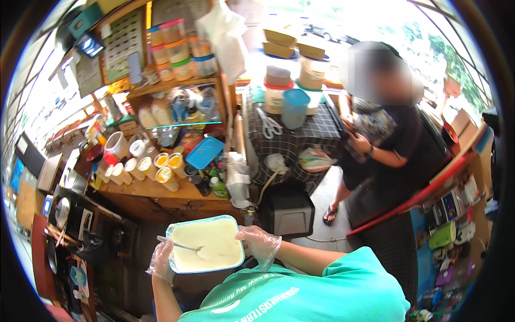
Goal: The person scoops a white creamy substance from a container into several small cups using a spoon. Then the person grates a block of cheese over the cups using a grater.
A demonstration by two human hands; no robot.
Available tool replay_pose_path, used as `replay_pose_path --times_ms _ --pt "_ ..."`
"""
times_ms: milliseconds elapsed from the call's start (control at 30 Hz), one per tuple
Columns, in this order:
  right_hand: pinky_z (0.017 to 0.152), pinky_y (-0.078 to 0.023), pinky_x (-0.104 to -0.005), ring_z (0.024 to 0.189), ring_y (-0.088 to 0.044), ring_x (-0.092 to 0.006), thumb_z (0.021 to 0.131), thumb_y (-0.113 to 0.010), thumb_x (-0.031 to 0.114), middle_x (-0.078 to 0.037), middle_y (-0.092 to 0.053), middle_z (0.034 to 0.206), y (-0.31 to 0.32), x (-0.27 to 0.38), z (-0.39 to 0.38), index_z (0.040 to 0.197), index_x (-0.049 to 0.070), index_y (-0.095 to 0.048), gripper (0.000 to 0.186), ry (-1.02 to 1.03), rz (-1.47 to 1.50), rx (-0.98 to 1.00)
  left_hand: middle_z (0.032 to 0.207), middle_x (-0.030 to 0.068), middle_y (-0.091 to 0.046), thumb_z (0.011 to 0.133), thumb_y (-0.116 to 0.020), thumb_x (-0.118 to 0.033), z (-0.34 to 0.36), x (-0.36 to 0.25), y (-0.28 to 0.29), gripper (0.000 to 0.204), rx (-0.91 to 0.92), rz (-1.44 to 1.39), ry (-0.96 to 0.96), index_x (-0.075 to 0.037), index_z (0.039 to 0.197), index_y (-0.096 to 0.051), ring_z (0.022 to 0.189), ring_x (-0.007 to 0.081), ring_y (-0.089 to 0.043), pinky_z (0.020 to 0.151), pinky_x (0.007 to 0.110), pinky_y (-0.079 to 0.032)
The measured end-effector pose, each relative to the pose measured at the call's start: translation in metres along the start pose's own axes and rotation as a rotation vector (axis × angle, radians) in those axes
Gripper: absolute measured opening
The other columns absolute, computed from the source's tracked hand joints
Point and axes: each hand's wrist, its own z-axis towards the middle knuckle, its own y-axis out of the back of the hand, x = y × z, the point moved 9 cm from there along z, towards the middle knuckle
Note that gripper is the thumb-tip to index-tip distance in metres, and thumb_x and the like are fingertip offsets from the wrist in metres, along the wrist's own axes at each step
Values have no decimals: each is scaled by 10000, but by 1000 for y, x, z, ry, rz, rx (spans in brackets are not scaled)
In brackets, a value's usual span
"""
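Lower centre of frame: rectangular tub [204,245] of batter, spoon [181,246] lying in it from the left. Left hand [161,261] at tub's left edge, right hand [260,244] at its right edge. Above the tub, mid-left: wooden counter [161,192] with a row of filled cups [146,167] on it, flat lidded box [204,152] right of them. Shelf of lidded jars [179,49] upper left. Scissors [270,125] on checked cloth [300,142], upper centre. Second person [386,139] stands right of the cloth.

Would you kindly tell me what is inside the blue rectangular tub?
The tub is filled with pale cream-coloured batter, with a metal spoon resting in it. The batter hides the tub's bottom.
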Motion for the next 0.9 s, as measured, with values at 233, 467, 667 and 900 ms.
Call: replay_pose_path --times_ms 233,467,667,900 --pt "983 -547 -468 1174 -674 -271 936 -683 369 -116 -650 1339 -40 4 114 1416 49 -562 589 -54 22 29 1067 67 -744 943 -753 -412 35 -28 105 477 -126 11 -26 -11 1198 -711 956 178 -712 852 347 -565" --pt "994 -559 -493 1140 -706 -293 914 -670 324 -116 -679 1310 -95 45 236 1388 57 -590 551 -107 55 48 1141 37 -736 1032 -645 -452 93 -100 193 508 -294 257 -132 0 1257 -700 1048 151 -669 961 336 -507" --pt "1101 -525 -460 1286 -652 -278 883 -644 324 -165 -623 1444 -148 93 327 1518 -18 -453 746 -174 29 192 1203 48 -728 1081 -587 -385 143 -183 245 466 -441 440 -231 -21 1354 -689 1102 116 -629 1005 304 -482" --pt "1030 -561 -451 1200 -684 -259 879 -665 318 -124 -665 1344 -175 120 437 1435 23 -541 642 69 73 132 998 -2 -769 1019 -711 -231 246 -262 293 297 -273 540 -377 7 1186 -774 911 35 -633 838 248 -534"
